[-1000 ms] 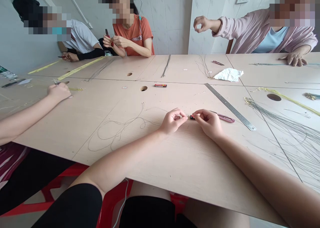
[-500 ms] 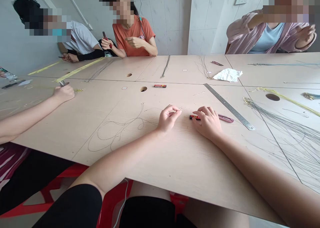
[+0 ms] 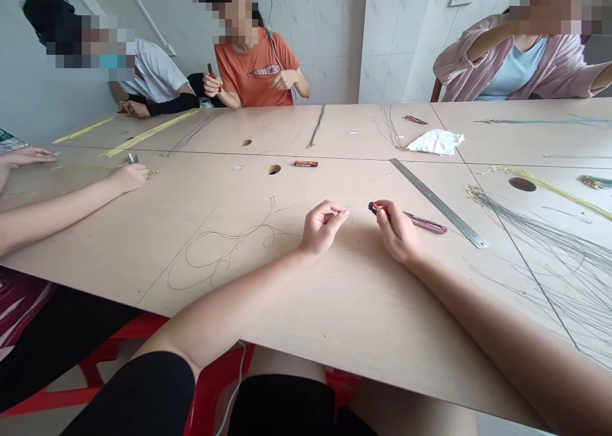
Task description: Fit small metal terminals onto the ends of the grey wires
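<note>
Thread end: a fine thread (image 3: 347,208), at the left fingertips; too thin from here for me to follow its whole run.
Left hand: I have the left hand (image 3: 321,229) closed in a pinch on that thread, thumb against forefinger.
Right hand: the right hand (image 3: 399,235) is curled round a small black-and-red stick (image 3: 374,207), gripping it; the dark end sticks out toward the left fingertips, a gap between.
Loose loops: thin thread loops (image 3: 233,232) spread on the table (image 3: 325,296), left of the left hand and running up to it. I cannot tell whether they join the pinched thread.
Pink tool: a slim pink tool (image 3: 430,224) lies just beyond the right hand, partly hidden by it.
Ruler: a metal ruler (image 3: 436,201) lies slantwise beyond the pink tool.
Second stick: a red-and-black stick (image 3: 306,164) lies farther off, near a round hole (image 3: 274,169).
Right side: a grey-green thread bundle (image 3: 540,232) fans out, gold-coloured bits at its tip.
Far side: crumpled white paper (image 3: 436,142) beyond the ruler.
Company: a co-worker's hand (image 3: 129,176) at left holds a metal tool; a person in orange (image 3: 261,63) sits opposite, a person in a pink shirt (image 3: 482,47) at far right.
</note>
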Motion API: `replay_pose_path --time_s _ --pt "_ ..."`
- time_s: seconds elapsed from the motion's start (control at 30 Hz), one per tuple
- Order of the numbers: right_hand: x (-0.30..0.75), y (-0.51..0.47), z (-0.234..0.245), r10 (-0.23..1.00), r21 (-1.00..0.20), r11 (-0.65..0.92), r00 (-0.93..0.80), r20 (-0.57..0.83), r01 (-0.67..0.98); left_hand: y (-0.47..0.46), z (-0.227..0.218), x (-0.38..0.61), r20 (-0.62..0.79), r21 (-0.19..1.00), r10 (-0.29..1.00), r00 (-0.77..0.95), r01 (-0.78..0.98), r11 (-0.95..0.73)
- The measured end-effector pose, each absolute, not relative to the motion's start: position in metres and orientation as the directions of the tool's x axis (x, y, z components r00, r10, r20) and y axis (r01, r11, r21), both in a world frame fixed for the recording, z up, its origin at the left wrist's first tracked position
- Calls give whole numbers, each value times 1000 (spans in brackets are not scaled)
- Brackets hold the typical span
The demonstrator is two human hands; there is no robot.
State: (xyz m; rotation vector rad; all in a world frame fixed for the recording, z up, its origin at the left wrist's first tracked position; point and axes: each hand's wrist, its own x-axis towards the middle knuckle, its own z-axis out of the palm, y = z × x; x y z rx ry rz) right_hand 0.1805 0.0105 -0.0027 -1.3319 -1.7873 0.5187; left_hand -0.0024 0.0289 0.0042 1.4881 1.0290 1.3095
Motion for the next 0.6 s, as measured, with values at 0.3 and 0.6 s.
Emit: replay_pose_path --time_s 0.3,0.6 --pt "179 9 6 969 -946 244 -104 226 213 25 3 -1 432 889 885 175 80 -450" --pt "174 10 -1 971 -997 17 -235 35 -81 24 3 1 475 862 858 194 92 -498"
